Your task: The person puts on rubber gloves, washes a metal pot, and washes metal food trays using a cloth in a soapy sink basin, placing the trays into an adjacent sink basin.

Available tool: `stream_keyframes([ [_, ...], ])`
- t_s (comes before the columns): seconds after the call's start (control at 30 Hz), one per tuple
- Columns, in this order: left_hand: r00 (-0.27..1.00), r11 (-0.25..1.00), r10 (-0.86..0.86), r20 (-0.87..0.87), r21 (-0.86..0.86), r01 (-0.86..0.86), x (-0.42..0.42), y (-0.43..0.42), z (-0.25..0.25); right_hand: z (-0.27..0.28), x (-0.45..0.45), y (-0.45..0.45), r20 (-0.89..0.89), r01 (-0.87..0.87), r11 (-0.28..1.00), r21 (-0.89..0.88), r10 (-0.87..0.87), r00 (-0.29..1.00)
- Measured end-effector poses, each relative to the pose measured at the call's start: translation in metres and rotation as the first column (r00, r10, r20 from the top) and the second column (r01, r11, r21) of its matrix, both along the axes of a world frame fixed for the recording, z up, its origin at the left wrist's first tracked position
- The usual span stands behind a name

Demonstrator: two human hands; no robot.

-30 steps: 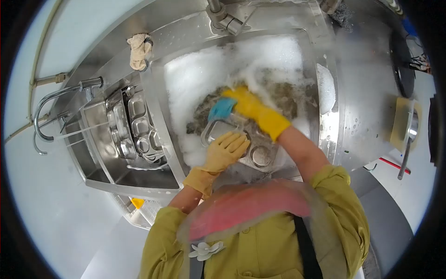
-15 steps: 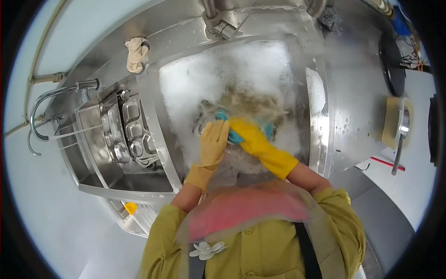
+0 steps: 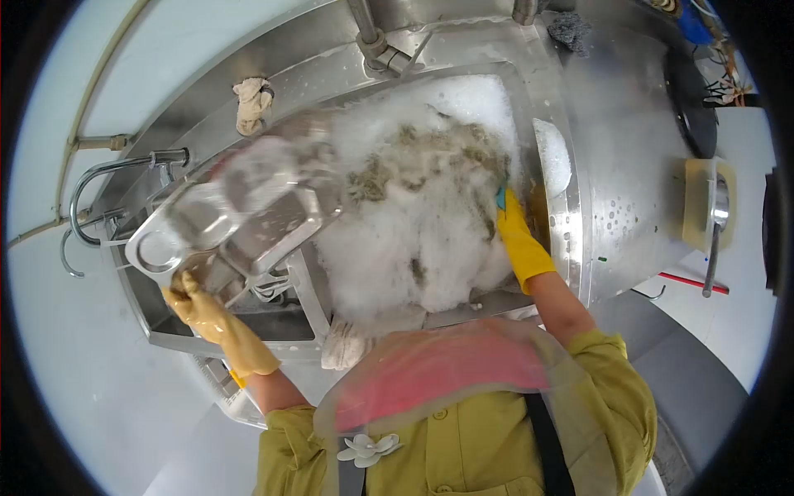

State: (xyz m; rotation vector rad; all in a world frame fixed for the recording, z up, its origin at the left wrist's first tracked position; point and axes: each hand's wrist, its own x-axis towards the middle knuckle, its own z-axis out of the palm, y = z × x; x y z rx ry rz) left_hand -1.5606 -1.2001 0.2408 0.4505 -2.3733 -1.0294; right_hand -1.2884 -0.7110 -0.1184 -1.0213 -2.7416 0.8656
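A metal compartment tray (image 3: 265, 236) is tilted over the left basin and the divider, blurred at its upper right end. My left hand (image 3: 198, 306), in a pale yellow rubber glove, is closed on its lower left edge. At the right side of the foamy sink (image 3: 397, 273) is my right hand (image 3: 519, 236), in a bright yellow rubber glove. A small bit of blue cloth (image 3: 501, 198) shows at its fingers, which are partly hidden in the foam. Brownish scraps (image 3: 372, 178) float in the suds.
Behind the tray, a curved faucet (image 3: 91, 186) runs into the left basins. Another faucet (image 3: 389, 54) stands at the back. Beige cloth (image 3: 251, 106) lies on the back ledge, steel wool (image 3: 571, 31) at the back right. A yellowish container (image 3: 699, 186) holds a ladle.
My hands have parted from the middle of the sink. The left has carried the tray out of the foam over the left basin; the right has moved to the sink's right side.
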Motion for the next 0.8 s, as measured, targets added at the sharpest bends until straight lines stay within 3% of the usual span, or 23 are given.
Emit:
stream_keyframes([
  [0.03,0.994,0.996,0.081,0.073,0.038,-0.084,-0.003,-0.024,-0.002,-0.006,0.003,-0.007,0.103,-0.001,1.0,0.009,0.0,0.995],
  [0.1,0.938,0.947,0.321,0.133,-0.06,-0.315,0.002,-0.04,-0.007,-0.001,0.006,-0.013,0.291,-0.04,0.996,-0.075,0.061,0.955],
  [0.13,0.863,0.909,0.416,0.286,-0.127,-0.397,0.001,-0.035,0.001,0.004,0.007,-0.013,0.361,-0.066,0.99,-0.125,0.108,0.926],
  [0.23,0.979,0.925,0.202,-0.01,-0.325,-0.194,0.004,-0.089,-0.068,0.018,0.012,-0.014,0.49,-0.147,0.957,-0.25,0.256,0.833],
  [0.27,0.999,0.977,0.048,0.023,-0.211,-0.042,0.01,-0.031,-0.059,0.021,0.012,-0.014,0.515,-0.17,0.946,-0.275,0.295,0.805],
  [0.3,0.978,0.964,-0.138,0.157,-0.207,0.169,0.014,0.005,-0.059,0.026,0.011,-0.015,0.533,-0.189,0.936,-0.297,0.327,0.78],
  [0.33,0.968,0.96,-0.214,0.131,-0.157,0.233,0.032,0.054,-0.078,0.027,0.009,-0.017,0.551,-0.208,0.924,-0.322,0.361,0.752],
  [0.37,0.827,0.892,-0.434,0.357,0.298,0.34,0.042,0.104,-0.065,0.03,0.008,-0.019,0.57,-0.225,0.91,-0.347,0.395,0.72],
  [0.4,0.73,0.621,-0.634,0.256,0.73,0.284,0.037,0.088,-0.141,0.032,0.007,-0.02,0.582,-0.237,0.897,-0.373,0.425,0.694],
  [0.43,0.436,0.575,-0.752,0.494,0.168,0.801,0.04,0.125,-0.135,0.034,0.006,-0.021,0.592,-0.245,0.887,-0.392,0.446,0.671],
  [0.5,0.544,0.589,-0.653,0.527,-0.099,0.802,0.052,0.166,-0.185,0.042,0.005,-0.024,0.596,-0.226,0.877,-0.424,0.458,0.659],
  [0.53,0.386,0.763,-0.476,0.79,0.152,0.629,0.029,0.182,-0.183,0.047,0.003,-0.024,0.588,-0.187,0.888,-0.421,0.424,0.688],
  [0.57,0.292,0.794,-0.393,0.872,0.162,0.587,0.02,0.187,-0.201,0.053,0.001,-0.024,0.579,-0.148,0.896,-0.418,0.389,0.717],
  [0.6,0.214,0.783,-0.335,0.918,0.145,0.605,0.021,0.184,-0.224,0.057,-0.003,-0.023,0.568,-0.108,0.903,-0.415,0.35,0.745],
  [0.7,0.054,0.689,-0.271,0.961,0.154,0.708,0.035,0.159,-0.274,0.061,-0.002,-0.014,0.693,0.056,0.9,-0.432,0.292,0.659],
  [0.77,0.001,0.642,-0.255,0.967,0.168,0.748,0.04,0.143,-0.291,0.061,0.0,-0.008,0.766,0.162,0.888,-0.43,0.265,0.586],
  [0.8,-0.009,0.625,-0.253,0.967,0.171,0.762,0.042,0.135,-0.297,0.061,0.0,-0.005,0.791,0.11,0.903,-0.415,0.298,0.535],
])
